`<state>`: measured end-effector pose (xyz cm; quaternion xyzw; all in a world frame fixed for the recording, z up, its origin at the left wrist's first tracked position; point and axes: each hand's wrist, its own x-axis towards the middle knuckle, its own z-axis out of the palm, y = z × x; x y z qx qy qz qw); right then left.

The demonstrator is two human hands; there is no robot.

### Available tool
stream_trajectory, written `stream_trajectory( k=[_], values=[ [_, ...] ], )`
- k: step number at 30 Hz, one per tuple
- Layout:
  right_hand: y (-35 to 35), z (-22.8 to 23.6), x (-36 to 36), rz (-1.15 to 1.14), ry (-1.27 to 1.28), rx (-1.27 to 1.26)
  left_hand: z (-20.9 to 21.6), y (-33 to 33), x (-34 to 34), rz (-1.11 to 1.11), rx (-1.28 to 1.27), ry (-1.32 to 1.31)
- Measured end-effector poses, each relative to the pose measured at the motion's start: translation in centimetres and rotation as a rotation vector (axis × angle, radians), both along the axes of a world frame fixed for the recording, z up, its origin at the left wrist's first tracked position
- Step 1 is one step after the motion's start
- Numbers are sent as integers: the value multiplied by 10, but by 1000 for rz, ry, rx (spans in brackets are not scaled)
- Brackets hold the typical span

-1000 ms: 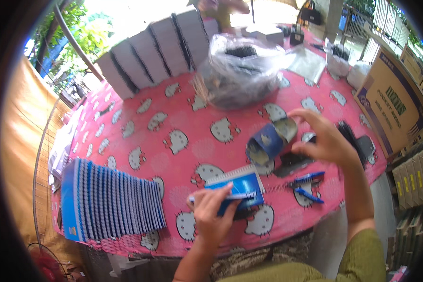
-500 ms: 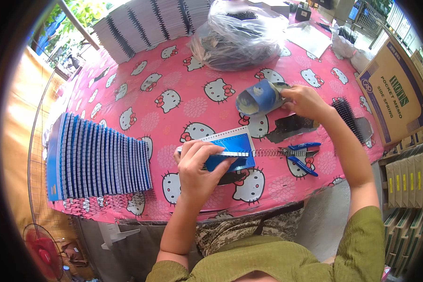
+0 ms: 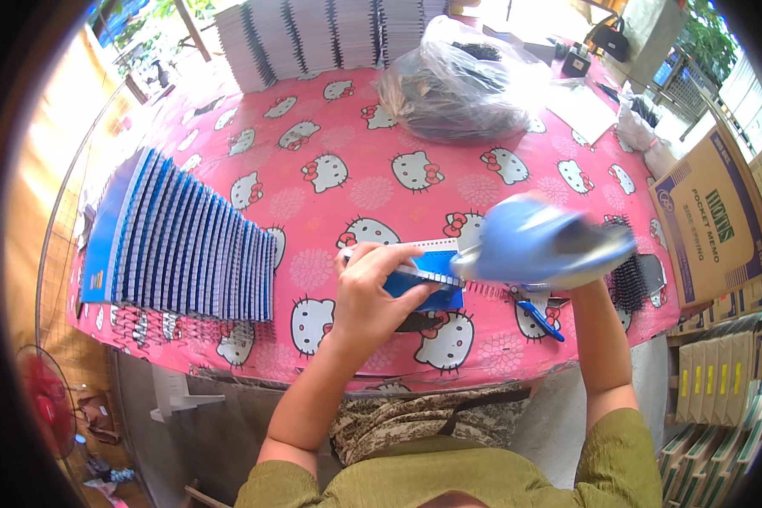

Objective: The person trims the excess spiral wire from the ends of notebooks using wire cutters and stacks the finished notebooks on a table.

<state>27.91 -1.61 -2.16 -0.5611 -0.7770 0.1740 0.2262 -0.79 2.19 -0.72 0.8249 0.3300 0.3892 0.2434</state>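
The left hand [image 3: 372,292] presses down and grasps a blue spiral notebook [image 3: 427,275] on the bench [image 3: 313,169], its long axis running left-right, coil edge away from the person. The right hand [image 3: 559,258] is hidden behind a blurred blue cover [image 3: 533,241]; its grip cannot be told. Left of the notebook, a fanned row of finished notebooks [image 3: 186,241] suggests much work is done.

We note an olive-green short-sleeved top, sleeves ending above the elbows. Forearms and both hands, left hand [image 3: 372,292] included, are bare. A patterned brown-and-cream garment covers the lap.
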Motion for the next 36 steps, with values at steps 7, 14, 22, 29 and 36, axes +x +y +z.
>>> stream_trajectory(
  k=[7, 14, 22, 29, 36],
  values=[
    [15, 15, -40, 187, 663, 64, -8, 7, -13, 13, 11, -30],
    [29, 28, -51, 140, 545, 88, -28, 9, -19, 15, -445, -459],
    [48, 24, -70, -44, 302, -8, -36, 11, -27, -13, -709, -699],
    [47, 28, -64, -235, -29, 6, -44, 14, -34, -36, -747, -705],
    [-6, -10, 30, -534, -441, 309, -39, 17, -25, -142, -712, -733]
  ],
)
